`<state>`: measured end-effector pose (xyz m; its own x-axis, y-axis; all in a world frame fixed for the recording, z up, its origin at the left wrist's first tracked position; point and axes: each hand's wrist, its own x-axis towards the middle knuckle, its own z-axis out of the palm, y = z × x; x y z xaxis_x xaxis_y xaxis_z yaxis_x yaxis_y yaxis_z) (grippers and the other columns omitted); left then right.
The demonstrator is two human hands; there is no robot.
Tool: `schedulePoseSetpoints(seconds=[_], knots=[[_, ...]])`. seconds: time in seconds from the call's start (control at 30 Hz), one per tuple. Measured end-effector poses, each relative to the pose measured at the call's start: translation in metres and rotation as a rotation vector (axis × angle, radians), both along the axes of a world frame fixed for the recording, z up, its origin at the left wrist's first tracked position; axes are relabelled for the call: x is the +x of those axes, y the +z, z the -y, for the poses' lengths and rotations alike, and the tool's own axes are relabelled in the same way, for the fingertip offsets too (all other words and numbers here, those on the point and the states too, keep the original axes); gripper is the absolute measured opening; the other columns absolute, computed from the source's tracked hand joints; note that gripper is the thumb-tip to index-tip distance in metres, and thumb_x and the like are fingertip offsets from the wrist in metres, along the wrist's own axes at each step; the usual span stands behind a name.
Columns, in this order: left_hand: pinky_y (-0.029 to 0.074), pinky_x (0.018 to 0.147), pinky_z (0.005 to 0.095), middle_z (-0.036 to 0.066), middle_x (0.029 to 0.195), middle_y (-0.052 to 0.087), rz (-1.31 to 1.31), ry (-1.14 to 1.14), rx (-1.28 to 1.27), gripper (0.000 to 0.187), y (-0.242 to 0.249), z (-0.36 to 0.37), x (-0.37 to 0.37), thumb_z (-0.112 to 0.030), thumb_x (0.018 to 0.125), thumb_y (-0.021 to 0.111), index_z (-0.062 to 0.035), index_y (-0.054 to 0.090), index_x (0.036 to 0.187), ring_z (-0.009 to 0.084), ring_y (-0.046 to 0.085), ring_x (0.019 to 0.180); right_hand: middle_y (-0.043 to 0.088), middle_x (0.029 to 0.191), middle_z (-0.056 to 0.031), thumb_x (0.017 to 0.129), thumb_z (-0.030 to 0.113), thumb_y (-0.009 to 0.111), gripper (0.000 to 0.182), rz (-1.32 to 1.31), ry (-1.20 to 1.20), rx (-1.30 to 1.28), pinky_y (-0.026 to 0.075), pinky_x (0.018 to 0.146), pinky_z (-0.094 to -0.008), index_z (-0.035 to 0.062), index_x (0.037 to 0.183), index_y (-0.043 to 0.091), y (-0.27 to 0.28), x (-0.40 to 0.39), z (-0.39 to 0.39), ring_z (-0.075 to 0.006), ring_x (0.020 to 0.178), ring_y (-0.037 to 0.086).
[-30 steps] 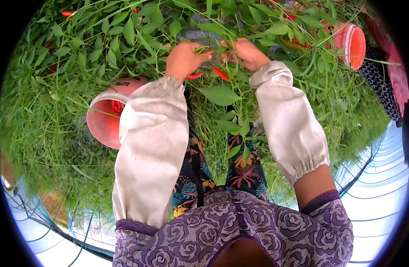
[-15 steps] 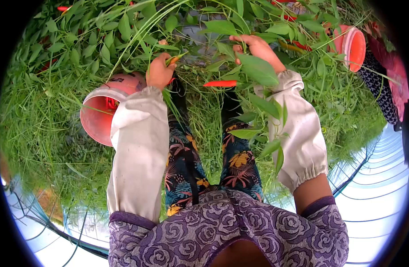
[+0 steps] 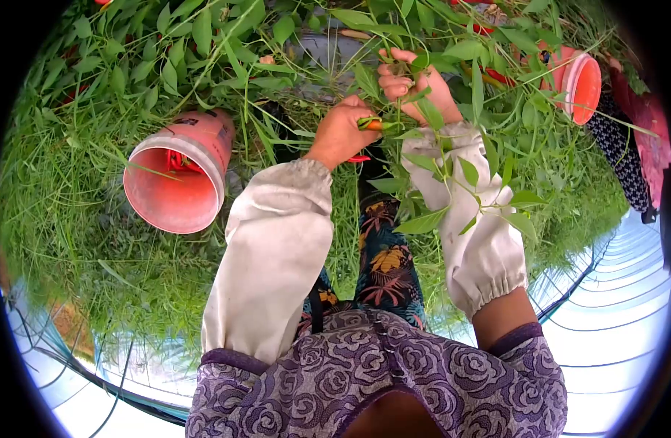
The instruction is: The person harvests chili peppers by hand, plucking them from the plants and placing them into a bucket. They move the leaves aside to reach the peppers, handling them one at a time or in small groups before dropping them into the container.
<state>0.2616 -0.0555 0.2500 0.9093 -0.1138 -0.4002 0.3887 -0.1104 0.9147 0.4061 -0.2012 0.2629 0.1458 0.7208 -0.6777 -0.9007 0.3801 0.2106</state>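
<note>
My left hand [image 3: 339, 133] is closed around chili peppers. An orange-green chili pepper [image 3: 379, 125] sticks out of its right side, and the tip of a red chili pepper [image 3: 359, 158] shows just below. Close by on the right, the fingers of my right hand [image 3: 428, 93] are curled round a pepper plant branch [image 3: 422, 66]. Leaves [image 3: 467, 171] from this plant hang over my right wrist and pale sleeve. Whether a pepper is also inside my right fingers is hidden.
A pink bucket [image 3: 211, 142] lies tipped on the grass at left, with red chili peppers [image 3: 181, 160] inside. Another pink bucket [image 3: 585, 87] is at upper right, near a person's patterned clothing [image 3: 616, 139]. Leafy pepper plants [image 3: 182, 44] fill the far side.
My left hand has moved right, away from the left bucket and up to my right hand. My right fingers have curled in on the branch. The red pepper hanging between the hands no longer shows there.
</note>
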Motion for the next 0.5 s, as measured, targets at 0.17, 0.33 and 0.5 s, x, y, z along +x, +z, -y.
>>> schedulePoseSetpoints(seconds=[0.17, 0.33, 0.5], knots=[[0.051, 0.073, 0.0291, 0.003, 0.095, 0.066, -0.139, 0.116, -0.059, 0.018, -0.017, -0.018, -0.039, -0.002, 0.074, 0.076, -0.0023, 0.069, 0.091, 0.0156, 0.063, 0.080, 0.040, 0.071, 0.0005, 0.099, 0.018, 0.050, 0.021, -0.108, -0.066, 0.176, 0.037, 0.055, -0.0248, 0.0010, 0.110, 0.055, 0.003, 0.012, 0.002, -0.0092, 0.059, 0.040], [0.050, 0.072, 0.0229, 0.002, 0.089, 0.069, -0.500, 0.422, -0.365, 0.028, 0.017, -0.035, -0.012, -0.001, 0.080, 0.073, -0.0007, 0.068, 0.108, 0.0070, 0.060, 0.076, 0.040, 0.074, -0.0006, 0.099, 0.018, 0.048, 0.020, -0.196, -0.211, 0.238, 0.036, 0.056, -0.0243, -0.0005, 0.106, 0.053, 0.011, 0.004, -0.006, -0.0098, 0.060, 0.039], [0.049, 0.079, 0.0213, 0.002, 0.096, 0.069, -0.408, -0.102, -0.488, 0.038, 0.012, -0.016, 0.007, 0.001, 0.078, 0.073, -0.0008, 0.068, 0.117, 0.0056, 0.059, 0.084, 0.039, 0.073, -0.0009, 0.099, 0.018, 0.050, 0.018, -0.239, -0.232, 0.243, 0.036, 0.054, -0.0256, 0.0010, 0.104, 0.053, 0.001, -0.002, -0.012, -0.0106, 0.059, 0.039]])
